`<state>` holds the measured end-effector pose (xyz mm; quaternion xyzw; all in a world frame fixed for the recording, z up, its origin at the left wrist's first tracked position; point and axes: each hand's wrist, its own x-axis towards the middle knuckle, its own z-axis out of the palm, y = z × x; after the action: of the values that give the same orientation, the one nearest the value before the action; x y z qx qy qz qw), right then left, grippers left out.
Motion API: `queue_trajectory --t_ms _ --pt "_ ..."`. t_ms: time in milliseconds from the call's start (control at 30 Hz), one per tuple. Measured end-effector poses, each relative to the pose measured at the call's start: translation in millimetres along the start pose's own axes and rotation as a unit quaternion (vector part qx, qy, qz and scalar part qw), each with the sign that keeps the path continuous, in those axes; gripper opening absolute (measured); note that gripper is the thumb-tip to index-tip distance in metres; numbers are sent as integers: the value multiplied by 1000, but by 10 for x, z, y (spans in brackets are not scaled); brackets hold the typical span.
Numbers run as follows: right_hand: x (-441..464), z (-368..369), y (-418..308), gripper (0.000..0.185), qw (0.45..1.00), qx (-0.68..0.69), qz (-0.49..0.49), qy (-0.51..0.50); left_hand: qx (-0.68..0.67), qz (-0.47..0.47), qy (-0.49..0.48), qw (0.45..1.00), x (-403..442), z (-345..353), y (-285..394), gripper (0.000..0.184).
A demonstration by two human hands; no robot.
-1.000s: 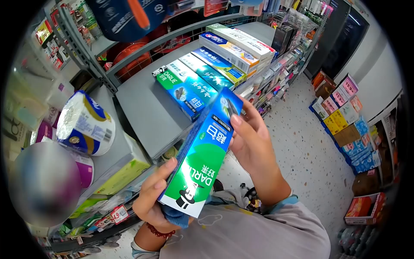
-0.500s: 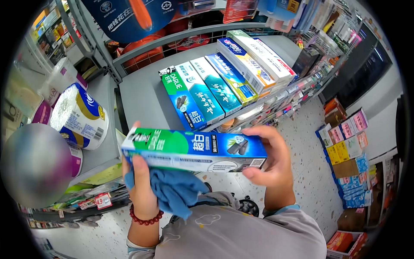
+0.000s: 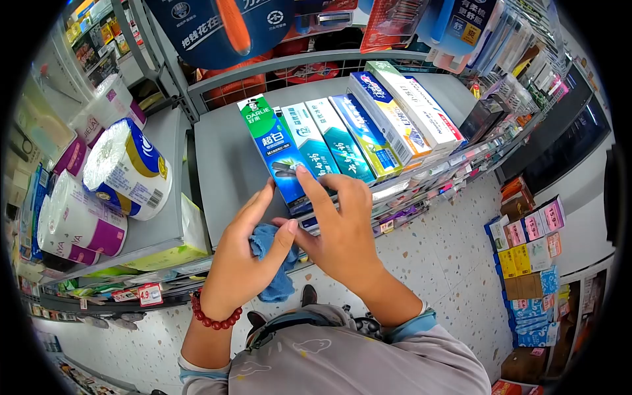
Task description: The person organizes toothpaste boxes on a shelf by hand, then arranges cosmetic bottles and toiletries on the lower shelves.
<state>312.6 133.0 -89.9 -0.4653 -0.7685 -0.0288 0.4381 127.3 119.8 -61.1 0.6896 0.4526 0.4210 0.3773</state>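
Note:
A green and blue DARLIE toothpaste box [image 3: 271,148] rests on the grey shelf [image 3: 224,171], at the left end of a row of toothpaste boxes [image 3: 336,141]. My right hand [image 3: 339,224] touches its near end, the index finger on the printed top and the thumb low by the shelf edge. On the left side of that end, my left hand [image 3: 247,257] has its fingertips close to the box. A blue cloth [image 3: 278,280] is held in my left hand and hangs below the palm.
Wrapped paper rolls [image 3: 128,171] stand on the left shelf. Hanging packages [image 3: 217,29] overhang the back rail [image 3: 296,60]. To the right, stacked cartons [image 3: 526,263] stand on the speckled floor [image 3: 454,263]. A dark box [image 3: 484,118] sits at the shelf's right end.
The DARLIE box has moved from between my hands, above the front edge, onto the shelf beside the other boxes. Both hands have come closer together at its near end.

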Motion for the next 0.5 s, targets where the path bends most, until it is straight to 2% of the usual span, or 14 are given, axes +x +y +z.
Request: queue_trajectory --t_ms 100,233,300,333,400,433,467,500 --pt "19 54 55 72 998 40 -11 48 20 -4 -4 1000 33 -12 56 65" --pt "20 37 68 65 998 29 -19 49 39 32 -30 998 58 -32 47 64" --pt "-4 -47 77 54 985 118 60 107 98 54 -14 994 25 -48 36 74" --pt "16 -166 73 41 969 170 112 143 96 54 -14 994 31 -51 72 74" --pt "105 -431 70 30 893 339 206 213 168 114 41 978 40 -46 179 91" --pt "158 -514 135 27 885 352 198 232 166 113 38 979 33 -36 182 91" --pt "213 -602 219 26 876 365 190 252 178 103 90 974 24 -22 184 96" --pt "306 -665 213 28 843 402 243 260 125 90 132 979 19 14 196 99"
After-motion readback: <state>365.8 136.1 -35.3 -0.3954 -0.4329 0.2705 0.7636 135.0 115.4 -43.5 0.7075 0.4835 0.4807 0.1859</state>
